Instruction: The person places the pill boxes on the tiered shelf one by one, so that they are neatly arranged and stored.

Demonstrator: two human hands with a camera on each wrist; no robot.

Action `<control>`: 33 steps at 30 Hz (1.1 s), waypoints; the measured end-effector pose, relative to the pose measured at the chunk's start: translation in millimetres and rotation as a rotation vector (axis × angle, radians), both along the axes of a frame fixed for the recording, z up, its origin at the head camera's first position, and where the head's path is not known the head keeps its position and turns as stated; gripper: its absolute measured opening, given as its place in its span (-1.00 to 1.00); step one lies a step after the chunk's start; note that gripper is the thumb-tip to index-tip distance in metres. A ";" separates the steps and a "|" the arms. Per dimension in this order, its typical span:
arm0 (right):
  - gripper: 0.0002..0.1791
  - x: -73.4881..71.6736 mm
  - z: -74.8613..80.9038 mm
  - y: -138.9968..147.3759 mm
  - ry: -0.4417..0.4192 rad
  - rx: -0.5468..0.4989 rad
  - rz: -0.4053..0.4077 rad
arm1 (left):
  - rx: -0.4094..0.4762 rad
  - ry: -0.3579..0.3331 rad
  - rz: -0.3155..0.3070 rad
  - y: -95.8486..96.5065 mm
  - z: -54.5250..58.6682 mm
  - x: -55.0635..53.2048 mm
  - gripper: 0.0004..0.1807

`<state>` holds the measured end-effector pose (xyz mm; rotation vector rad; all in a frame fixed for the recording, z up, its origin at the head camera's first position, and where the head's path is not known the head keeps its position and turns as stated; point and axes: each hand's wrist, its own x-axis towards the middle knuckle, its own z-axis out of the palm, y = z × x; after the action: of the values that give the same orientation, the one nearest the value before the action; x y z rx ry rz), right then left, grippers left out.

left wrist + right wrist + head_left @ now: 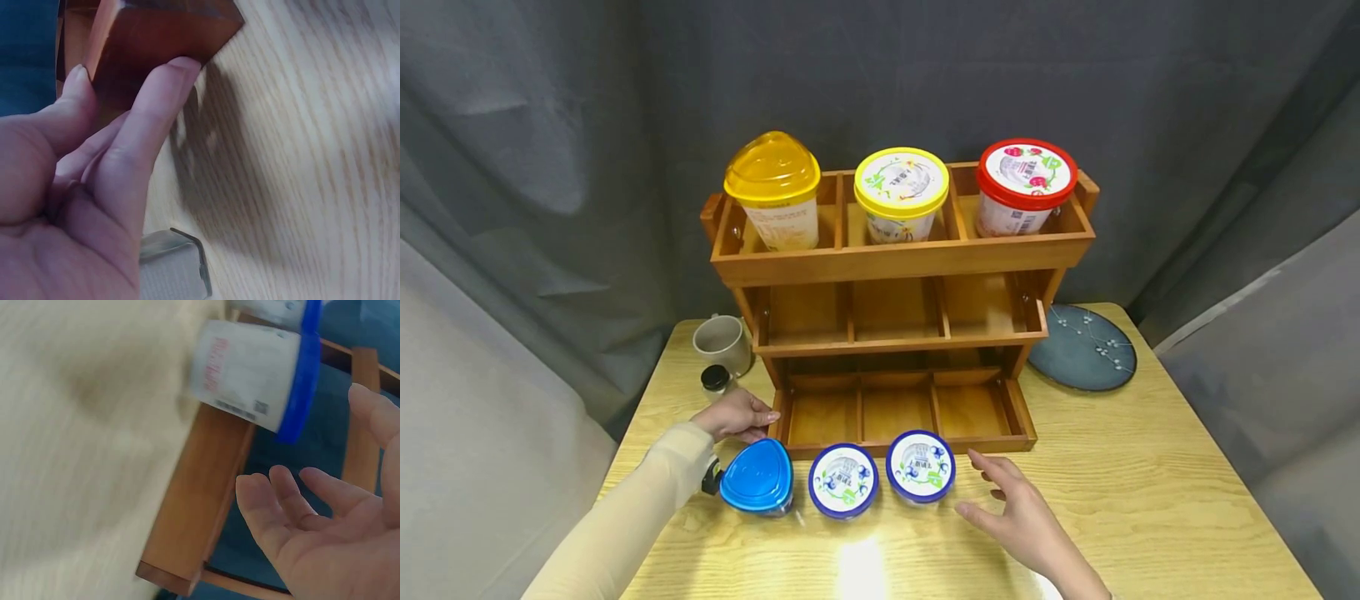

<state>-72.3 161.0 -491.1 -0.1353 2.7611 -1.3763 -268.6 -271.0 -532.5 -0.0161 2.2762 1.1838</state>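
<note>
A three-tier wooden rack (904, 268) stands at the table's back, each tier split into compartments. My left hand (739, 414) holds the left end of its bottom tier, thumb and forefinger against the wooden corner (162, 44) in the left wrist view. In front of the rack stand a tub with a domed blue lid (760, 477), a blue-rimmed tub (843, 481) and another blue-rimmed tub (921, 467). My right hand (1018, 512) is just right of the last tub, fingers spread and apart from it. The right wrist view shows that tub (250, 375) from the side.
The top tier holds a yellow domed-lid tub (775, 196), a yellow-lidded tub (902, 190) and a red-lidded tub (1027, 182). A mug (722, 340) and a black-capped jar (715, 379) are left of the rack. A dark blue plate (1082, 348) lies at right.
</note>
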 end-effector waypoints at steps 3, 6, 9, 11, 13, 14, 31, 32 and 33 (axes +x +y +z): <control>-0.13 -2.5 -7.3 -3.7 -0.004 0.001 0.010 | -0.010 0.007 0.006 0.0 -0.9 0.6 -0.63; -0.04 -6.1 -12.5 -6.8 -0.002 0.007 0.016 | -0.002 0.017 0.006 -0.5 -0.7 1.7 -0.61; 0.04 -10.2 -17.2 -9.8 -0.002 0.008 0.028 | 0.011 0.022 0.004 -0.8 -0.7 3.0 -0.60; 0.09 -12.4 -20.1 -12.1 -0.002 0.008 0.037 | 0.012 0.027 0.006 -0.9 -1.0 3.1 -0.60; 0.14 -14.8 -22.8 -14.8 -0.012 -0.008 0.049 | 0.013 0.025 0.016 -1.0 -0.7 3.1 -0.62; 0.17 -15.6 -23.9 -16.2 -0.013 -0.004 0.049 | 0.009 0.028 0.016 -1.1 -0.9 2.8 -0.62; 0.23 -28.5 -30.4 -37.2 -0.005 0.092 0.034 | 0.018 0.044 0.008 -1.4 1.6 6.0 -0.62; 0.22 -28.9 -30.8 -37.8 -0.006 0.091 0.032 | 0.015 0.047 0.004 -1.1 1.4 5.8 -0.62; 0.22 -29.5 -31.4 -38.4 -0.010 0.089 0.030 | 0.016 0.043 0.010 -0.9 1.1 5.5 -0.63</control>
<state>-101.7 122.6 -522.5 -0.1646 2.7937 -1.2418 -263.1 -271.9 -531.4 0.0038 2.3060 1.2188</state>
